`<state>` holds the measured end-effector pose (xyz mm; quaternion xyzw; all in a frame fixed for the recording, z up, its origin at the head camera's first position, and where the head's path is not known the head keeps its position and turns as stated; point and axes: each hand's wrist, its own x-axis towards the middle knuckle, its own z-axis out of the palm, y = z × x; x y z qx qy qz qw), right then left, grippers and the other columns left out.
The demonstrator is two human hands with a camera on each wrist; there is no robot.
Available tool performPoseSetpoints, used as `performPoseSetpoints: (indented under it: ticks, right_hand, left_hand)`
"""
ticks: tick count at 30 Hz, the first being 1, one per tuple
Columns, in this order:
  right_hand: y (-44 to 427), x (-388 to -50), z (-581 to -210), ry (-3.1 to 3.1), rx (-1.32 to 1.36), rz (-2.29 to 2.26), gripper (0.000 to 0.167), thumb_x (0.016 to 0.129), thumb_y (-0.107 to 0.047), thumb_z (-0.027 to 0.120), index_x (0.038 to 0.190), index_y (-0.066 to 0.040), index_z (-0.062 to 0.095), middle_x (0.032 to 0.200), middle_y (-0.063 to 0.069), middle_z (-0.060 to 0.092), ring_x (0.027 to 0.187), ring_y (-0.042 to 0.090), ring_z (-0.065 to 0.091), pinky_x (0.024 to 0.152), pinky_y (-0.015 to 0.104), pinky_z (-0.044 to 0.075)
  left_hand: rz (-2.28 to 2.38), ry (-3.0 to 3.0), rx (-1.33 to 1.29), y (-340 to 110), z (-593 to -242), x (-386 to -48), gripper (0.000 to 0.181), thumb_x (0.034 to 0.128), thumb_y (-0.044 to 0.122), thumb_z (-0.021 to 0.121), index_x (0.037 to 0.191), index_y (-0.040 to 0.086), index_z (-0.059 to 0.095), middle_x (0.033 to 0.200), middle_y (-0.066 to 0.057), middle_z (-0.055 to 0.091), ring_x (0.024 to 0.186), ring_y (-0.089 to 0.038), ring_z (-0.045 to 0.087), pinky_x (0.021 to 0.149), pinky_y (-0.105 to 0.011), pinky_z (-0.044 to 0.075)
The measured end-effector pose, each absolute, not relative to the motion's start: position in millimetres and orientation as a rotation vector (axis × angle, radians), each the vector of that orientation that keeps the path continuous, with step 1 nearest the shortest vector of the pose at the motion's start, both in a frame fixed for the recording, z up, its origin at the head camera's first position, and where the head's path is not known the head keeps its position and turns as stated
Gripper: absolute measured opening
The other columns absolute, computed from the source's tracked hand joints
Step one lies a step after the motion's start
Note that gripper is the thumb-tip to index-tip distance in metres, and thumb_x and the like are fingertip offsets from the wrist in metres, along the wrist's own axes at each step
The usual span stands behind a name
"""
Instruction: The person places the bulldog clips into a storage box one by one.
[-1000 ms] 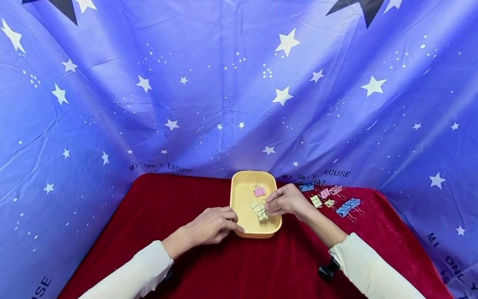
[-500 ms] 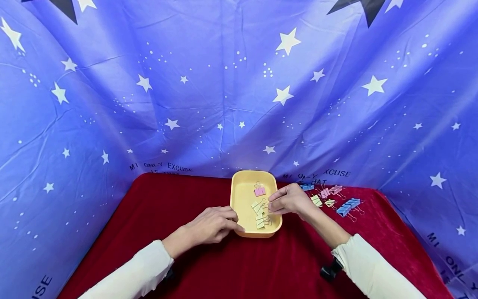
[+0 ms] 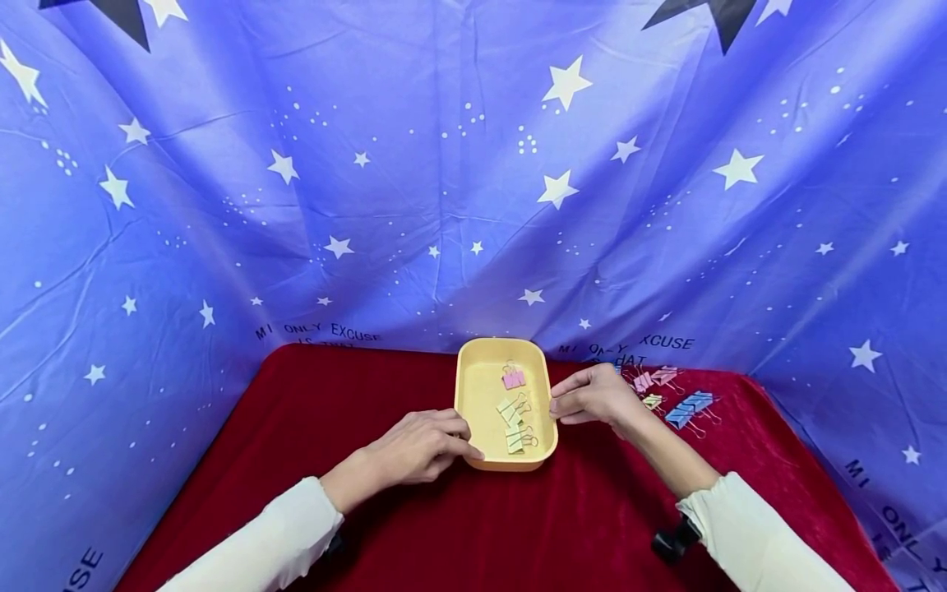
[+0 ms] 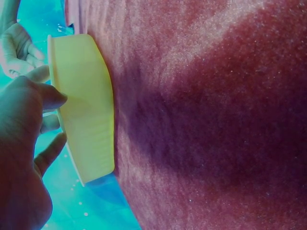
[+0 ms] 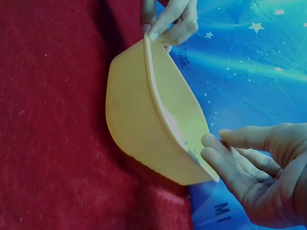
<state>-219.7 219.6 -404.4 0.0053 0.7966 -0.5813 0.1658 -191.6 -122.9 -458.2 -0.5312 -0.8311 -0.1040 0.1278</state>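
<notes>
A yellow plastic box (image 3: 464, 386) stands on the red cloth. My left hand (image 3: 422, 444) grips its near-left rim, thumb and fingers on either side of the edge in the right wrist view. Inside lie a pink binder clip (image 3: 514, 378) and two pale yellow binder clips, one (image 3: 510, 413) just behind the other (image 3: 514, 442). My right hand (image 3: 598, 396) hovers by the right rim with loosely bent fingers and nothing between them; whether a fingertip touches the rim I cannot tell. In the right wrist view, the high wall (image 5: 129, 105) hides most of the contents.
Right of the box, several loose binder clips lie on the cloth: a large blue pair (image 3: 690, 409), pink clips (image 3: 664, 376) and a small yellow clip (image 3: 653, 402). My right hand partly covers the group. A blue starry curtain (image 3: 414, 205) hangs behind and beside the table.
My right hand has let go of a yellow binder clip, which dropped into the near part of the box. That hand then moved right, out to the rim. The left hand stayed put.
</notes>
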Motion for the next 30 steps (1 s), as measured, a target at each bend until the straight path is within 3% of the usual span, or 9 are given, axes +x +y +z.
performPoseSetpoints:
  ticks: [30]
  right_hand:
    - [340, -207, -416, 2.243, 0.164, -1.736, 0.024, 0.102, 0.007, 0.072, 0.125, 0.014, 0.075, 0.099, 0.011, 0.087, 0.086, 0.015, 0.086, 0.084, 0.037, 0.07]
  left_hand:
    - [-0.309, -2.364, -1.551, -123, -461, -192, 0.046, 0.0894, 0.0, 0.078, 0.119, 0.034, 0.088, 0.1, 0.013, 0.069, 0.103, -0.006, 0.066, 0.084, -0.02, 0.056]
